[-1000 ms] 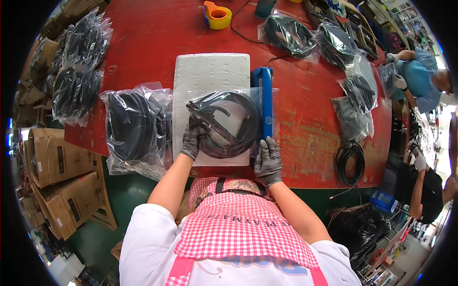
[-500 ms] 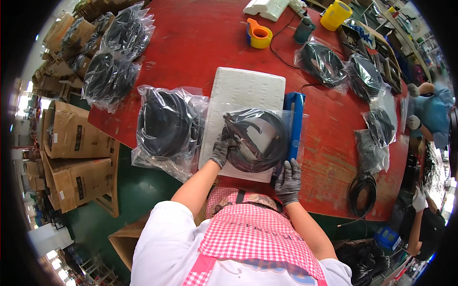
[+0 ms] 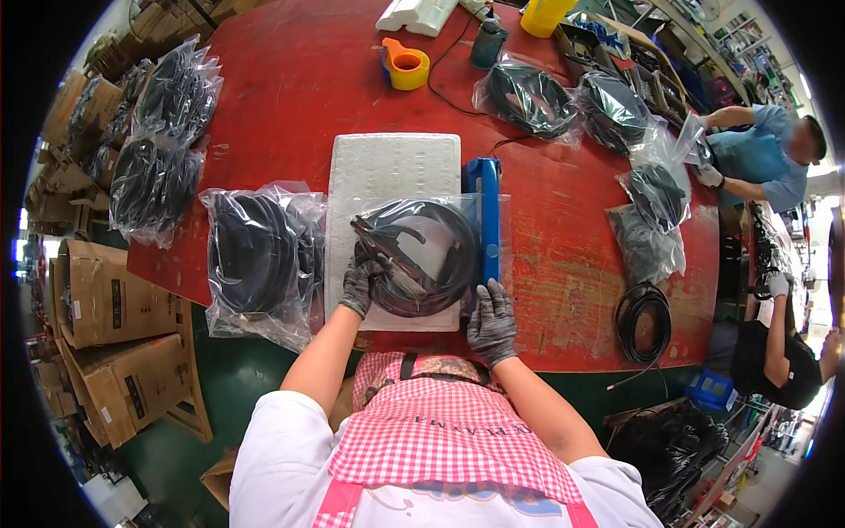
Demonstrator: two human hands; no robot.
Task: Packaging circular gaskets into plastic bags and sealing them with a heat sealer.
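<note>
A coiled black cable with a clamp (image 3: 387, 251), in a clear plastic bag, lies on a white foam board (image 3: 396, 163) in front of me. My left hand (image 3: 359, 283), in a grey glove, has its fingers closed on the left side of the bagged cable. The bag's right end reaches across a long blue bar-shaped tool (image 3: 482, 198), apparently a bag sealer, beside the board. My right hand (image 3: 493, 327), also gloved, rests at the near end of that tool with fingers stretched out and holds nothing.
Bagged cables (image 3: 255, 251) lie left of the board, with more stacks (image 3: 158, 185) further left. A tape dispenser (image 3: 407, 69) and green bottle (image 3: 488, 44) stand farther back. Right are more bagged coils (image 3: 528, 101) and a bare coil (image 3: 642, 324). A co-worker (image 3: 757, 154) handles a bag.
The view has shifted, so the table and its contents sit further left. Both my hands keep their places at the bagged cable and the blue tool. The co-worker at the right has moved.
</note>
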